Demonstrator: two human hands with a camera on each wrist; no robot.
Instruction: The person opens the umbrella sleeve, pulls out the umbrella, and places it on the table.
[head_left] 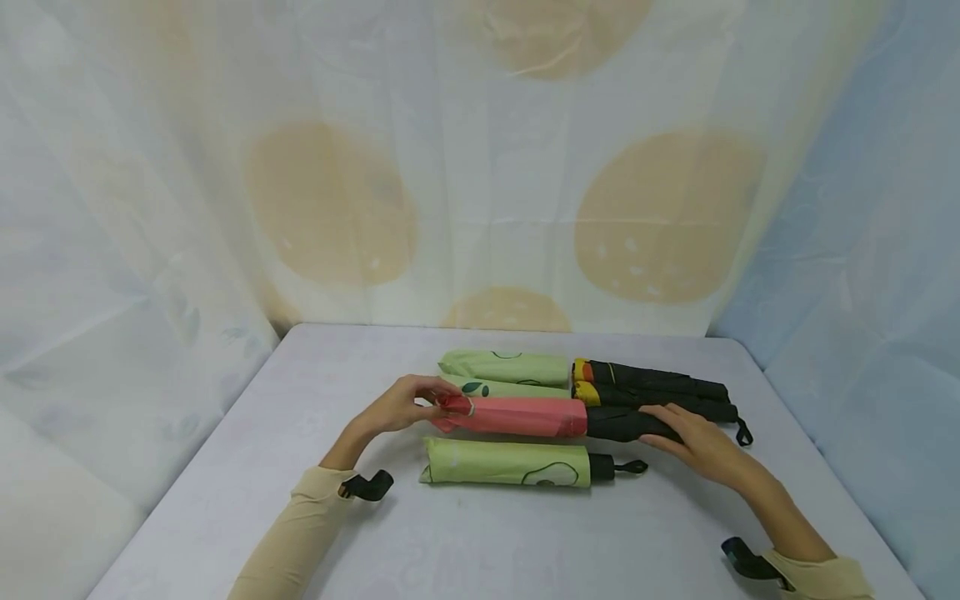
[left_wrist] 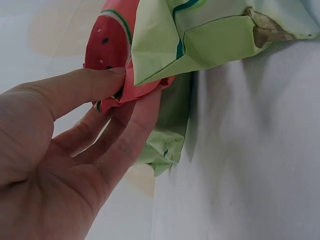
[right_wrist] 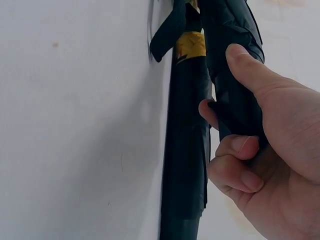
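Here both hands grip the pink umbrella, left hand pinching its sleeve, right hand hiding its black end.

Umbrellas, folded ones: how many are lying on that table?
4. Two at the back, side by side; the pink umbrella held by left hand and right hand; a green one nearest. None seems hidden.

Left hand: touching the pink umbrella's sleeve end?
Touching. The left wrist view shows the left hand pinching the pink umbrella sleeve's crumpled end between thumb and fingers.
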